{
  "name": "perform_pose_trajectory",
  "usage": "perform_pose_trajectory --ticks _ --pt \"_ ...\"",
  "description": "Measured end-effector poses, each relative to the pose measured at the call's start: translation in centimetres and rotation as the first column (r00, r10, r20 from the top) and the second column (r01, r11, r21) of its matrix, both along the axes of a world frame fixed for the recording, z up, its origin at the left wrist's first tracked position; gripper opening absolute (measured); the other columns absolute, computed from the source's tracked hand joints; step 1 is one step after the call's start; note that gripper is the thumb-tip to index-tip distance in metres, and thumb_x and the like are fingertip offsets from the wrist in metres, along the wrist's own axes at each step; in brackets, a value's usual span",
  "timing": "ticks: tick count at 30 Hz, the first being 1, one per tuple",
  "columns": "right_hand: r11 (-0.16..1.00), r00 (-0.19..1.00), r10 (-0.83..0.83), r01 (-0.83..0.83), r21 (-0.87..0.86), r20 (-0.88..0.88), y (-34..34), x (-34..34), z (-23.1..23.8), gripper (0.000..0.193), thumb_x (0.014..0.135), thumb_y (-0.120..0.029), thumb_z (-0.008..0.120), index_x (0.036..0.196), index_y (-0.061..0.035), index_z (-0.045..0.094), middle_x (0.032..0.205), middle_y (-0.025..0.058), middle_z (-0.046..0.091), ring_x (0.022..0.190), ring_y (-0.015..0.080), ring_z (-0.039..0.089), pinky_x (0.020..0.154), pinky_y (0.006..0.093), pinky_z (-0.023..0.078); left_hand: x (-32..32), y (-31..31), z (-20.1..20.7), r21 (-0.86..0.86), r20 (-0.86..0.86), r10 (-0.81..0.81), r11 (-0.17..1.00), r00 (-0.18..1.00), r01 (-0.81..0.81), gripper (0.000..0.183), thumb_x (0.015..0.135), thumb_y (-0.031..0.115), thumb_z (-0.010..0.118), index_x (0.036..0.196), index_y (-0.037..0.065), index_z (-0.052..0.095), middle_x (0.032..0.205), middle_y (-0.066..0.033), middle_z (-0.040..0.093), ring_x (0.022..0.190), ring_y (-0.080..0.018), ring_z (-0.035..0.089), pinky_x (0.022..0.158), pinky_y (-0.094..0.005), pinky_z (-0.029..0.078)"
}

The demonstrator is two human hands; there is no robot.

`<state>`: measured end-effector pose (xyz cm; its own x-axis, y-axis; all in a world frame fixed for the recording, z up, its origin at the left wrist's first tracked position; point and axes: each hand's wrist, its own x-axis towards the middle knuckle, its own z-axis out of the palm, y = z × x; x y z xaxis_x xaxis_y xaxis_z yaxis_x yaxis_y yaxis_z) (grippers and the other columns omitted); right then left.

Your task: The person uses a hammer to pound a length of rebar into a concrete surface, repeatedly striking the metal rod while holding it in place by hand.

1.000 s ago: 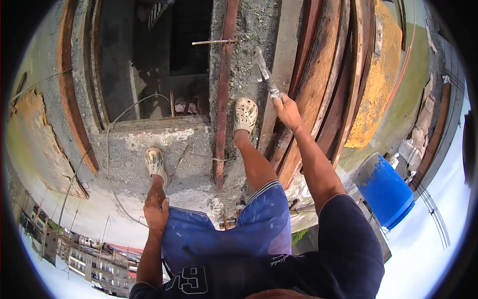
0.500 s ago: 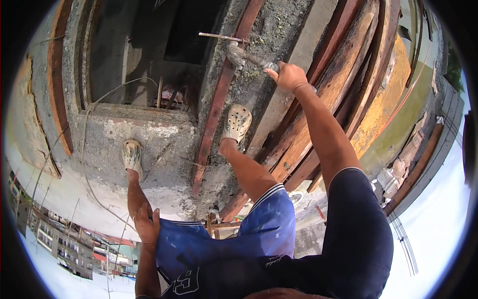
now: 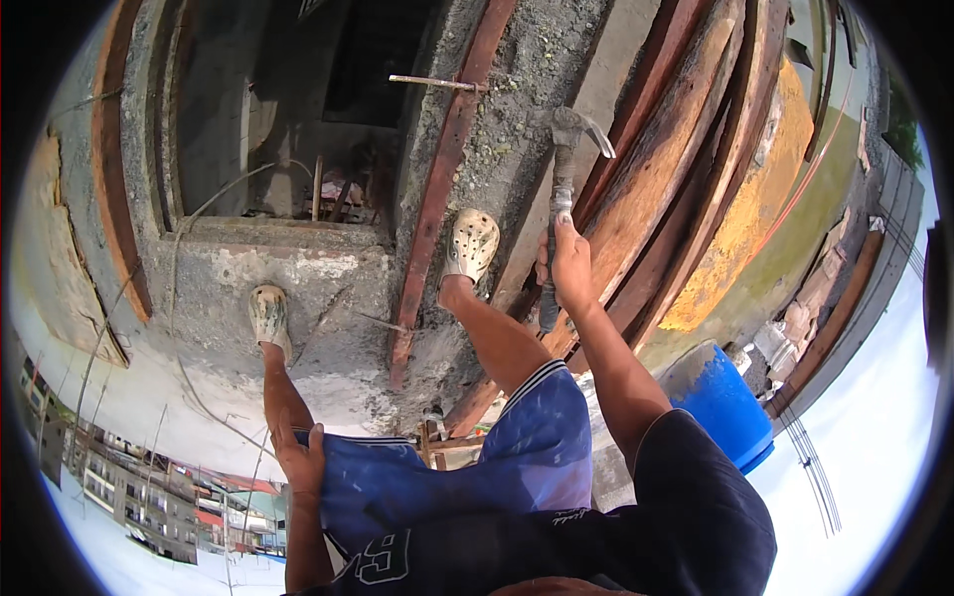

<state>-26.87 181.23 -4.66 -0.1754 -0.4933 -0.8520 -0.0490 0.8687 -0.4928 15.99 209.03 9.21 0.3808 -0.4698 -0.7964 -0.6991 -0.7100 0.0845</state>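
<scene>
My right hand (image 3: 567, 260) grips the handle of a claw hammer (image 3: 562, 185). Its metal head is raised above the rough concrete ledge (image 3: 517, 129), beside a rusty brown board (image 3: 437, 199) that runs along it. A thin nail or rod (image 3: 429, 81) sticks out sideways from that board further up. My left hand (image 3: 301, 459) rests on my left thigh, on the blue shorts (image 3: 477, 467), and holds nothing. My two feet in pale clogs stand on the concrete, the right one (image 3: 471, 243) close to the hammer hand, the left one (image 3: 268, 316) on the lower slab.
Several long wooden planks (image 3: 686, 169) lie to the right of the ledge. A blue barrel (image 3: 730, 402) stands below on the right. A dark opening (image 3: 298, 119) drops away on the left, with loose wire (image 3: 179, 298) across the slab. Buildings show far below at the left edge.
My right hand has drawn back toward me with the hammer, from up near the protruding nail to beside my right foot. The view has tilted, and the blue barrel is back in sight.
</scene>
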Motion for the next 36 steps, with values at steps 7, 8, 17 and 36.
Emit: perform_pose_trajectory --ticks 7,8,17,36 --pt "0.682 0.552 -0.732 0.602 0.416 0.400 -3.8 12.2 -6.0 0.050 0.098 -0.064 0.039 0.083 -0.0169 0.045 0.057 -0.0044 0.041 0.043 0.0123 0.038 0.044 0.0340 0.037 2.2 0.3 1.6 0.224 0.004 0.063 0.973 0.998 -0.062 0.100 0.080 0.041 0.077 0.153 -0.002 0.024 0.148 -0.0345 0.033 0.135 -0.0496 0.037 0.112 -0.0509 0.033" --pt "0.640 0.479 -0.766 0.628 0.443 0.428 -3.4 12.0 -6.3 0.050 0.098 -0.065 0.039 0.083 -0.0173 0.045 0.057 -0.0049 0.040 0.043 0.0117 0.037 0.044 0.0336 0.036 2.2 0.1 1.5 0.222 0.007 0.056 0.973 0.998 -0.056 0.100 0.080 0.041 0.077 0.153 -0.002 0.024 0.148 -0.0345 0.033 0.135 -0.0496 0.037 0.112 -0.0509 0.033" --pt "0.581 0.456 -0.807 0.728 0.365 0.375 -3.8 15.3 -6.0 0.051 0.099 -0.065 0.035 0.081 -0.0174 0.042 0.057 -0.0040 0.036 0.044 0.0123 0.033 0.045 0.0339 0.035 2.7 -0.1 1.5 0.240 0.086 -0.108 0.967 0.990 0.085 0.083 0.084 0.036 0.073 0.147 -0.003 0.036 0.141 -0.0312 0.044 0.127 -0.0482 0.046 0.106 -0.0499 0.040" --pt "0.064 0.175 0.839 -0.972 -0.227 -0.515 -7.6 -4.1 1.4 0.065 0.086 -0.067 0.060 0.087 -0.0011 0.060 0.063 0.0196 0.058 0.065 0.0420 0.063 0.061 0.0471 0.051 1.6 0.8 1.0 0.241 0.142 -0.037 0.971 0.989 0.002 0.071 0.083 0.033 0.072 0.138 -0.003 0.047 0.145 -0.0255 0.041 0.127 -0.0484 0.044 0.105 -0.0541 0.041"
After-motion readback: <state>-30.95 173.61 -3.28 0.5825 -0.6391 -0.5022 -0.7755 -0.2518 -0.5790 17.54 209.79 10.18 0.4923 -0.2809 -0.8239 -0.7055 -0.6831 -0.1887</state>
